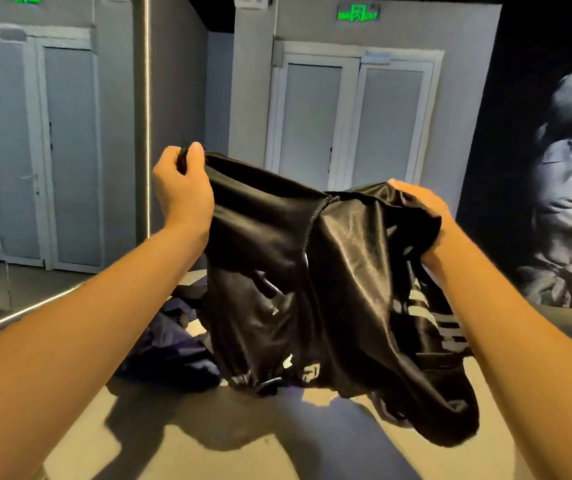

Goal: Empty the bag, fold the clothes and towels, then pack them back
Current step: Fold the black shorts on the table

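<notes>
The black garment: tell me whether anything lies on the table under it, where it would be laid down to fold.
Yes. The black garment hangs from the left hand and right hand above the table. A dark blue garment lies crumpled on the table behind its left side, partly beneath it.

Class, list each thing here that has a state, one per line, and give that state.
Left hand: closed on the black garment.
Right hand: closed on it too.
Black garment: held up, unfolded, hanging.
Dark blue clothes: crumpled on the table.
Doors: shut.
</notes>
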Motion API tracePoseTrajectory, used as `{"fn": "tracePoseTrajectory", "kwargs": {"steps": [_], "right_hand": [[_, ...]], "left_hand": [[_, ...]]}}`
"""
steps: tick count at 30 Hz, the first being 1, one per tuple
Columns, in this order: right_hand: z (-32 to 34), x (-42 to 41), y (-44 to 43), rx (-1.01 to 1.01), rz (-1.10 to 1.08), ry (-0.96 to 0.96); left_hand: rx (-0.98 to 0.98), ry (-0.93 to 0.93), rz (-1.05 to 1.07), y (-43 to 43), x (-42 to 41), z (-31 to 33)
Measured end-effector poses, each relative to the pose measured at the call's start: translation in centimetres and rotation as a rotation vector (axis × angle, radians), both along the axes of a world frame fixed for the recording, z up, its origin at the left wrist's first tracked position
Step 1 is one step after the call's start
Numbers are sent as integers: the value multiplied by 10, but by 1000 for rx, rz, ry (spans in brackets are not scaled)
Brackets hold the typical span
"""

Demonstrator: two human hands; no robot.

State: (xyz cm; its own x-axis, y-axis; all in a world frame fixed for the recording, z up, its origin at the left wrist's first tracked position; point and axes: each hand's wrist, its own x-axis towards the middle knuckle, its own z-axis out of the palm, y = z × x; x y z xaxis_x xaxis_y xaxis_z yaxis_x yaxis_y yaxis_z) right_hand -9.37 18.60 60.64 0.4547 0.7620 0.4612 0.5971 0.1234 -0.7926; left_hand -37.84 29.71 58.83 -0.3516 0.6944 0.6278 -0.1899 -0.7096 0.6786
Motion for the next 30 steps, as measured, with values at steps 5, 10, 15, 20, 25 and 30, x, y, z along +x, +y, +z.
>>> {"fn": "tracePoseTrajectory", "kwargs": {"steps": [5,10,15,20,25,30], "right_hand": [[-21,14,14,-35,-28,244],[-91,27,38,-116,-188,-9],[-163,5,14,-286,-12,-228],[-253,-21,-39,-458,265,-360],[-294,-25,-60,-682,275,-449],[-294,-13,-54,-714,152,-468]], "left_hand": [[80,67,76,-1,14,1],[-212,434,56,36,32,-65],[-485,1077,-116,35,24,-157],[-273,1241,-586,-39,-10,-221],[-227,1651,-832,-73,-34,-262],[-86,1522,-704,-69,-30,-287]]}}
